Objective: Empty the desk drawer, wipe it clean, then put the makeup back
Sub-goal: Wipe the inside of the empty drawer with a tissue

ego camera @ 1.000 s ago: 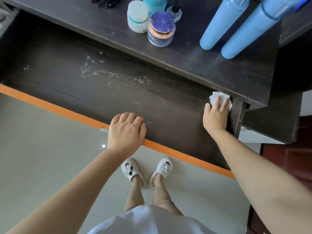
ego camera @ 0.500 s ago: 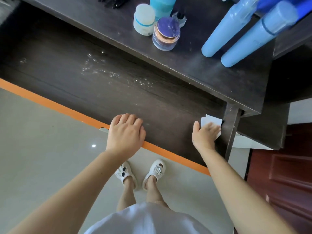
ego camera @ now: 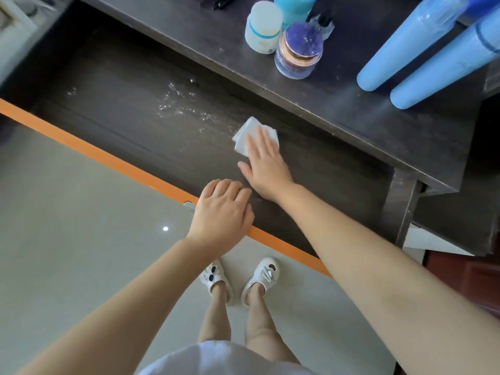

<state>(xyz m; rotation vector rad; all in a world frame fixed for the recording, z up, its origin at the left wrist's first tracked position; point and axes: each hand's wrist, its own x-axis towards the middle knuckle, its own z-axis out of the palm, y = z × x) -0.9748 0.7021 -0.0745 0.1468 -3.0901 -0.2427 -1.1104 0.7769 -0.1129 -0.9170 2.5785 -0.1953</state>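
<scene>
The desk drawer is pulled out, its dark floor bare apart from a patch of wet droplets near its rear edge. A folded white wipe is pressed flat on the drawer floor, just right of the droplets and close to the desk's front edge. It is held down by the right hand, whose fingers are spread flat over it rather than closed around it. The left hand is curled over the drawer's orange front edge, gripping it, just beside the right wrist.

The makeup is set out on the desk top: a white jar and a purple-lidded glass jar stand touching near the desk's front edge, with a teal bottle behind them. Two tall light-blue bottles stand side by side toward the desk's right edge. White sandals are seen on the pale floor below the drawer.
</scene>
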